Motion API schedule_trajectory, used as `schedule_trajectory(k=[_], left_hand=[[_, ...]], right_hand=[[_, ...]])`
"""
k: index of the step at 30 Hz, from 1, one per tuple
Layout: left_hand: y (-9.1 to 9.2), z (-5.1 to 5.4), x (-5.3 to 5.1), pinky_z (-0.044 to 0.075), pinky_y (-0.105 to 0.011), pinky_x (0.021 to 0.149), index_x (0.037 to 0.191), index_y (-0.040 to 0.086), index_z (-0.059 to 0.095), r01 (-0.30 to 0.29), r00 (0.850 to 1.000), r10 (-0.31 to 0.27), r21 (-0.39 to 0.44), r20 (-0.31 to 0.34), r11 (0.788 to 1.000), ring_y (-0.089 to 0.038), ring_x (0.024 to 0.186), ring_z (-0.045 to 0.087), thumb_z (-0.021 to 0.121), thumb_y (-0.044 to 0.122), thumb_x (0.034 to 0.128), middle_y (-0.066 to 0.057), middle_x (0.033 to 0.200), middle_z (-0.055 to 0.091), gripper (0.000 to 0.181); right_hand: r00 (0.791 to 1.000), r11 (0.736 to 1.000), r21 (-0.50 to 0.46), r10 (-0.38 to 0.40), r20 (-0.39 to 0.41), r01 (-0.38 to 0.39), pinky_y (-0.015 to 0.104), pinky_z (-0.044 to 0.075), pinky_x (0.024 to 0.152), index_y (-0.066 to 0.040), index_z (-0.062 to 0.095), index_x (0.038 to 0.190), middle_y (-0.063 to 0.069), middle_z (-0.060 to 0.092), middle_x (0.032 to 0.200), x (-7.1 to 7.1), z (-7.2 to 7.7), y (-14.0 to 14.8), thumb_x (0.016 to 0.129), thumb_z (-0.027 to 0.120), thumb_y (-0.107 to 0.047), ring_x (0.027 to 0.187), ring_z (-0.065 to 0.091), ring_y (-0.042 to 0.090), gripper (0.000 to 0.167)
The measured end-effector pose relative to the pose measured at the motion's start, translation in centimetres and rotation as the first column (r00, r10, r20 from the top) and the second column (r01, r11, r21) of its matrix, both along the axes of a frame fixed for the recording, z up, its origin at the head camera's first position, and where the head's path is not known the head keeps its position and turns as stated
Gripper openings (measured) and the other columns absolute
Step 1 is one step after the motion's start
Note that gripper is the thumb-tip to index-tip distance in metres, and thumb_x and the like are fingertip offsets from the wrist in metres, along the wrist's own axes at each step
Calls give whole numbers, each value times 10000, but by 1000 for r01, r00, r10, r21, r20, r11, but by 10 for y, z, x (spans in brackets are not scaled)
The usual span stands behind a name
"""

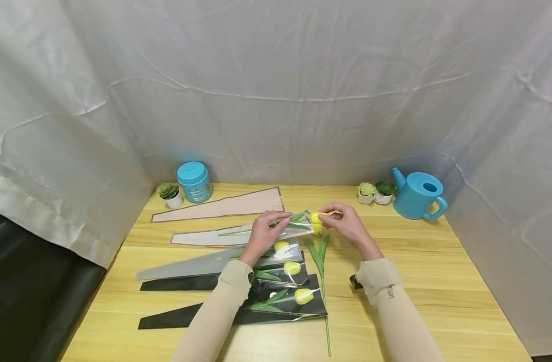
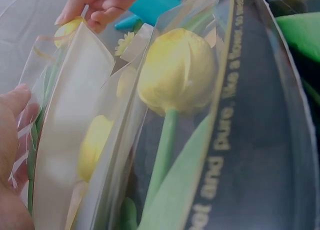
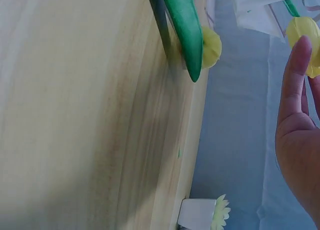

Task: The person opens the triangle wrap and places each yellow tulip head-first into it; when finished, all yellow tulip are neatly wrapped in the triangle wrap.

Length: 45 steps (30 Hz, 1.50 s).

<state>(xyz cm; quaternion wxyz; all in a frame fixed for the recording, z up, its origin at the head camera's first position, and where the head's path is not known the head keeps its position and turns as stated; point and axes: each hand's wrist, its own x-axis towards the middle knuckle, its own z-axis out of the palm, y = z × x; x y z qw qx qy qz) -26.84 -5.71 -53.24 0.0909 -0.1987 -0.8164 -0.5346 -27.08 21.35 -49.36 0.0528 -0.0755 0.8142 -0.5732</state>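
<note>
My left hand (image 1: 264, 231) holds a clear-fronted white flower sleeve (image 1: 199, 238) near its wide end, with thumb and fingers on either side of the plastic in the left wrist view. Inside that sleeve runs a tulip's green stem and leaves. At the sleeve's mouth my right hand (image 1: 345, 223) pinches this tulip's yellow head (image 3: 300, 32). A loose yellow tulip (image 1: 322, 266) lies along the table just below the right hand. Nearer to me, a grey sleeve (image 1: 185, 266) and two black sleeves (image 1: 167, 318) each contain a yellow tulip, partly covered by the left arm.
A pink sleeve (image 1: 221, 206) lies flat behind the white one. At the back left stand a potted succulent (image 1: 172, 200) and a blue-lidded jar (image 1: 194, 183). Two small potted plants (image 1: 366, 195) and a blue watering can (image 1: 413, 198) stand at the back right, before grey curtains.
</note>
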Motion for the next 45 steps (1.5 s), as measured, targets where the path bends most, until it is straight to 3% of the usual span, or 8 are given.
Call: schedule_trajectory(k=[8, 15, 18, 25, 30, 37, 45], left_hand=[[-2, 0, 0, 472, -458, 1103, 1242, 243, 768, 11, 999, -12, 13, 33, 1000, -189, 1227, 629, 697, 298, 1009, 31, 1257, 744, 249], [-1, 0, 0, 346, -478, 1219, 1248, 236, 764, 19, 999, -19, 3, 26, 1000, -201, 1281, 623, 696, 312, 1010, 22, 1278, 739, 259], [0, 1, 0, 364, -464, 1207, 1244, 242, 766, 11, 999, -10, -3, 31, 1000, -196, 1275, 624, 695, 319, 1009, 26, 1276, 739, 257], [1, -1, 1, 491, -464, 1074, 1236, 251, 770, 6, 1000, -6, -4, 17, 1000, -195, 1209, 642, 703, 324, 1003, 37, 1252, 746, 253], [1, 0, 0, 494, -439, 1067, 1236, 268, 770, 9, 1000, -9, -9, 11, 1000, -169, 1195, 641, 697, 341, 1005, 50, 1248, 746, 253], [0, 1, -1, 498, -440, 1057, 1223, 240, 776, 9, 1000, -9, -8, -9, 1000, -184, 1176, 654, 705, 312, 1004, 35, 1232, 756, 241], [1, 0, -1, 515, -425, 1020, 1218, 243, 780, 10, 1000, -10, -1, -3, 1000, -172, 1157, 653, 707, 296, 1004, 41, 1218, 760, 232]], right_hand=[[999, 998, -48, 52, 8, -52, 557, 572, 945, 12, 685, 1243, 246, 711, 1170, 3, -2, -1, 1007, 699, -150, 911, 753, 246, 287], [999, 998, -38, 44, 4, -44, 569, 575, 927, 14, 691, 1244, 250, 720, 1141, 5, -4, -6, 995, 708, -120, 948, 743, 398, 283], [999, 998, -49, 41, -1, -41, 579, 577, 909, 25, 697, 1223, 249, 715, 1131, 5, -4, -9, 986, 719, -111, 945, 735, 420, 275], [998, 998, -29, 57, 6, -56, 548, 594, 887, -13, 714, 1210, 216, 718, 1129, 6, -3, -15, 975, 739, -140, 904, 742, 282, 268], [998, 998, -25, 63, 11, -63, 569, 582, 894, -5, 705, 1234, 232, 711, 1156, 7, 1, -19, 980, 734, -141, 943, 730, 346, 290], [998, 998, 2, 69, -7, -69, 497, 610, 847, -30, 721, 1200, 196, 715, 1156, 4, -4, -21, 974, 738, -135, 877, 722, 206, 249], [998, 998, 22, 67, -8, -66, 424, 615, 823, -41, 731, 1197, 175, 679, 1280, 4, -6, -23, 980, 728, -123, 932, 713, 183, 232]])
